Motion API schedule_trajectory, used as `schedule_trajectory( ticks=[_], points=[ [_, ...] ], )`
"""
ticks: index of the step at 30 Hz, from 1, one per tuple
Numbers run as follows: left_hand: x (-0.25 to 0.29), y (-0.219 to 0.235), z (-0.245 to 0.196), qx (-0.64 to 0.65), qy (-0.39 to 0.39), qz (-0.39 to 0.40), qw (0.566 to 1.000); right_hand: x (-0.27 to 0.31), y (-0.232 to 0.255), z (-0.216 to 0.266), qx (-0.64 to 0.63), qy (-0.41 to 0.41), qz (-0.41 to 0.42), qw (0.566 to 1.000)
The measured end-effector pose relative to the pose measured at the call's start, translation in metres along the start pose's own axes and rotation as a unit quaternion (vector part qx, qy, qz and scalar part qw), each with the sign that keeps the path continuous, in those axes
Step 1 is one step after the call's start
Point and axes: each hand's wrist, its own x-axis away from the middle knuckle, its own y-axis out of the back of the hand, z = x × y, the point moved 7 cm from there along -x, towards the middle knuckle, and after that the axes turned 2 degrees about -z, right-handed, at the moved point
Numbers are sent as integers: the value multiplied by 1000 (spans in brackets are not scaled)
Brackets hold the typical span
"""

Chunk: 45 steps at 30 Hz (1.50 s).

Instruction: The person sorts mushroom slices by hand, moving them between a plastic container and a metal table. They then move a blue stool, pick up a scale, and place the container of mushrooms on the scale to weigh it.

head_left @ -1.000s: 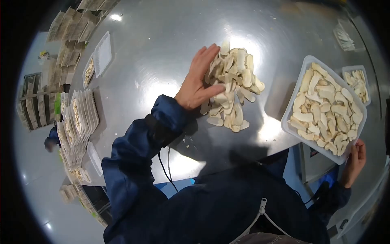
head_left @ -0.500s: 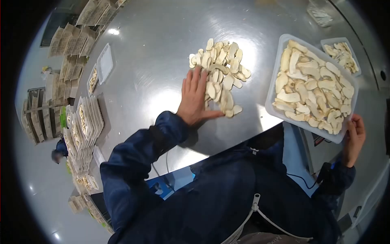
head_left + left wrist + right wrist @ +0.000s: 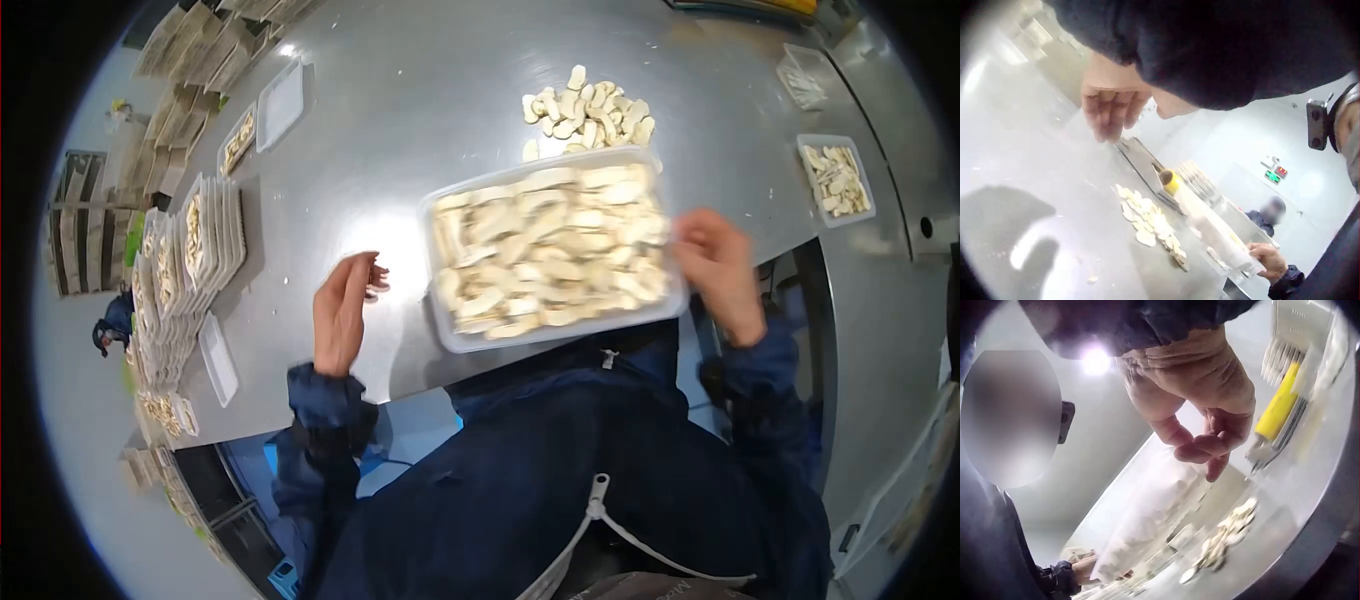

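- Right hand [image 3: 720, 270]: fingers bent, gripping the right-hand end of the large rectangular translucent white plastic tray [image 3: 434, 290], the landmark here.
- Left hand [image 3: 345, 310]: empty, fingers loosely bent, left of the large tray and apart from it.
- Large tray: between the hands, at the table's near edge, filled with smooth, elongated cream-coloured mushroom-like slices [image 3: 550, 250]; image blurred.
- Writing: lettering on the wearer's greyish inner garment [image 3: 670, 588], only partly visible; small green illuminated sign [image 3: 1272, 177], unreadable.
- Loose pile of flat, pale, rounded slices [image 3: 598, 112]: just beyond the large tray.
- Small rectangular translucent plastic tray of pale slices [image 3: 868, 205]: right of the large tray.
- Stacked white ribbed plastic trays [image 3: 222, 240]: well left of it.
- Surface: brushed grey metal table [image 3: 400, 130], reflective, with scattered crumbs.
- Room: pale floor [image 3: 90, 400]; dark-clothed person [image 3: 118, 318] far left.
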Motion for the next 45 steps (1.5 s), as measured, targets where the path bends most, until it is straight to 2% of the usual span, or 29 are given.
schedule_trajectory(
  ticks=[2, 5, 6, 8, 9, 11, 14, 15, 18, 21, 25, 27, 31, 34, 37, 40, 43, 45],
  points=[
    [39, 7, 35, 30, 39, -18, 999, -20, -54, -10, 12, 25, 51, 998],
    [83, 11, 84, 71, 65, -75, 993, -34, -116, -30, 28, -16, 106, 994],
    [92, 9, 93, 101, 70, -98, 988, -36, -129, -34, 26, -31, 118, 992],
    [101, 3, 106, 159, 80, -140, 974, -45, -141, -37, 99, -43, 105, 989],
    [100, 0, 112, 179, 60, -141, 972, -50, -145, -42, 113, -44, 104, 987],
    [93, -6, 118, 202, 55, -162, 964, -56, -146, -44, 145, -49, 107, 982],
    [82, -13, 123, 230, 41, -175, 957, -49, -135, -13, 259, 57, 68, 962],
    [78, -17, 120, 228, 32, -176, 957, -42, -127, 11, 347, 161, 33, 923],
    [72, -22, 117, 227, 16, -180, 957, -49, -74, 37, 413, 182, -90, 888],
    [69, -24, 115, 238, 16, -183, 954, -68, -57, 52, 527, 236, -91, 811],
    [77, -17, 115, 206, 21, -206, 956, -83, -94, 38, 584, 222, -23, 780],
    [83, -15, 118, 187, 15, -225, 956, -90, -99, 33, 599, 218, -23, 770],
    [91, -19, 119, 162, 0, -248, 955, -100, -95, 20, 596, 262, -26, 759],
    [91, -21, 121, 144, -13, -257, 956, -100, -89, 23, 606, 254, -25, 753],
    [90, -23, 123, 144, -15, -270, 952, -94, -89, 32, 583, 246, -22, 774],
    [91, -24, 126, 140, -29, -274, 951, -98, -94, 31, 596, 253, 9, 762],
    [91, -23, 118, 108, -36, -278, 954, -104, -103, 31, 637, 224, 55, 736],
    [90, -23, 117, 95, -32, -280, 955, -110, -102, 27, 653, 225, 54, 722]
  ],
)
